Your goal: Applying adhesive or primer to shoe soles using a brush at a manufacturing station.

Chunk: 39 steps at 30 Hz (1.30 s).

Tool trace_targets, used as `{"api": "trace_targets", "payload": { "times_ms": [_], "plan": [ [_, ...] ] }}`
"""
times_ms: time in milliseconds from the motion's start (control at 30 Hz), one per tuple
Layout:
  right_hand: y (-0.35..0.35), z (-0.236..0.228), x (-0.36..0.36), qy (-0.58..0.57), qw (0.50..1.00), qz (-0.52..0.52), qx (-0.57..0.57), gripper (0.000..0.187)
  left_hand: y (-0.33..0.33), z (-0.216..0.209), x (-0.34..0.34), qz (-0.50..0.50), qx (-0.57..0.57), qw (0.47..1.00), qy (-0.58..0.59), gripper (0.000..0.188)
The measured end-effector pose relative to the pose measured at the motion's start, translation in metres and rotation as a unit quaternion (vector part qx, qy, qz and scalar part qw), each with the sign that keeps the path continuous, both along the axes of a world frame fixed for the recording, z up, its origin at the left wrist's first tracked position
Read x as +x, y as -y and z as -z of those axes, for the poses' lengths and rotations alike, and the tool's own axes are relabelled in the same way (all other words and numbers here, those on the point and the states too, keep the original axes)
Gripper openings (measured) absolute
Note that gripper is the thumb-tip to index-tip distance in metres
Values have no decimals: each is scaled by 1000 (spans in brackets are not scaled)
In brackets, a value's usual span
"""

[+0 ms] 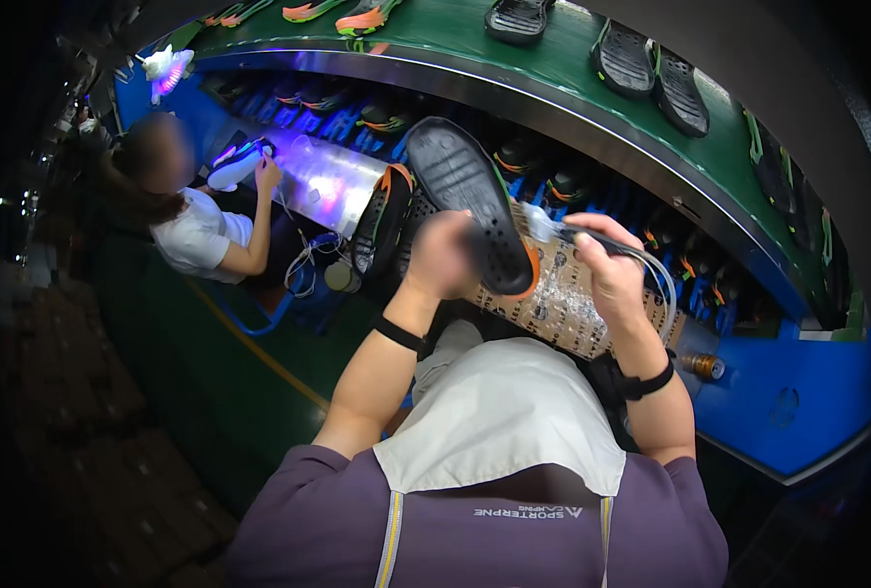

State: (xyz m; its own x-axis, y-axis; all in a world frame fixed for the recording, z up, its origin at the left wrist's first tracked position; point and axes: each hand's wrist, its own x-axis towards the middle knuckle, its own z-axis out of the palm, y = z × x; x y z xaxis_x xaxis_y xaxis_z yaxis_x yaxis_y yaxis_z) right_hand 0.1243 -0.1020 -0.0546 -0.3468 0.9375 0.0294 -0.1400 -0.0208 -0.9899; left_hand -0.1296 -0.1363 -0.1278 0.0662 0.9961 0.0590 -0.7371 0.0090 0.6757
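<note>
A black shoe sole point(455, 167) with an orange and green edge is in my left hand point(442, 259), which is closed around its near left side. The sole is tilted, its hollow inner face toward me. My right hand point(614, 277) grips a brush point(543, 223) with a dark handle and a thin tube that loops down past the wrist. The bristles are at the sole's right edge; whether they touch it I cannot tell. Just left of the held sole, another black and orange sole point(383, 220) lies by the worktop.
A patterned, plastic-covered board point(563, 309) lies under my hands. Beyond it runs a green conveyor belt point(455, 49) carrying black soles point(622, 61). More shoe parts sit on blue racks below. To the left, a co-worker point(200, 220) handles a white shoe point(235, 169). A can point(707, 367) stands at the right.
</note>
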Motion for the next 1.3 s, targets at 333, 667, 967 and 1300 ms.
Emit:
{"api": "trace_targets", "payload": {
  "times_ms": [333, 667, 967, 1300],
  "plan": [
    [-22, -18, -76, -20, 998, -11, 67, 19, 34, -8, 40, -3, -110, 983, 147, 89],
    [17, -30, -28, 253, 909, -147, 297, 24, 17, -8, 15, -59, -61, 995, 44, 86],
    [-12, -49, -48, 42, 988, 10, 151, 26, 25, -25, 53, -14, -93, 995, 42, 88],
    [-29, -38, -47, -32, 992, -82, 87, 28, 20, -32, 46, -9, -92, 993, 76, 87]
  ]
}}
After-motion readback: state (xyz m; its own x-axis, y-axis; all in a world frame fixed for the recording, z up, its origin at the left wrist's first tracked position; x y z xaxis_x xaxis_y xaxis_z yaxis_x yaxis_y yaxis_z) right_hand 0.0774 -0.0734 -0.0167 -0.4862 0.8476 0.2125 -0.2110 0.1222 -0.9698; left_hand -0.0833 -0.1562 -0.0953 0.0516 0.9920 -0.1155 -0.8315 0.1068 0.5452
